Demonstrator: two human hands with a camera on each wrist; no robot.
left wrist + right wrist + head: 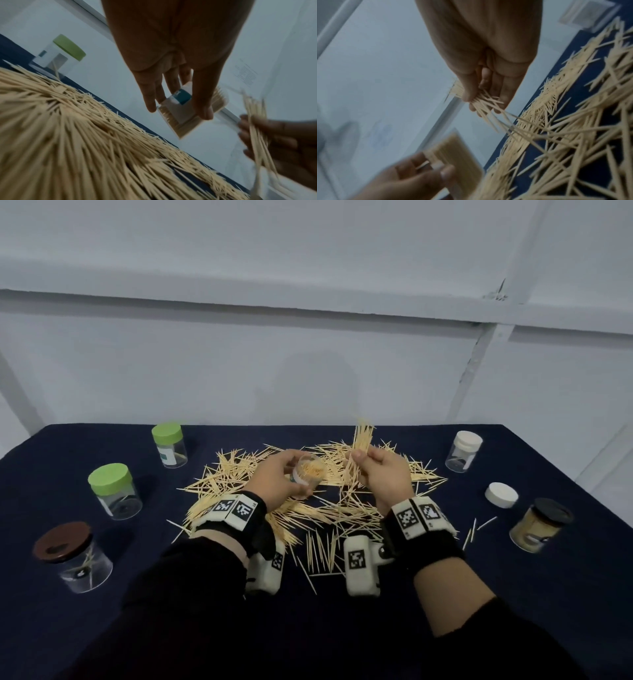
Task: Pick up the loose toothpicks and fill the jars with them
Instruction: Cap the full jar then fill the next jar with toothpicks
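Two hands are at work above the heap, and the step in hand looks like a filling pass on one jar; the left hand (281, 474) is wrapped round an uncapped clear jar (308, 474), fingers and thumb curled about its wall, its mouth tipped toward the right hand and already crowded with toothpick ends; the right hand (383, 470) pinches a bundle of toothpicks (361, 443) between thumb and fingers, the sticks fanning upward past the fingertips and a few trailing down toward the pile. The bundle sits just beside the jar's mouth, to the right of it and a little higher, not yet in it; the two hands are near each other but apart. The loose toothpicks (308, 508) lie spread on the dark cloth (102, 628) beneath and around both hands, thickest directly under them, with stragglers toward the wrists. The next move, as I judge it, calls for squaring the splayed bundle so its ends run together, then steering them into the opening; since the jar seems nearly packed, stray sticks could catch on the rim and fall back. A loose white lid (501, 494) lies well out beyond the right hand; capped jars stand farther off on both sides.
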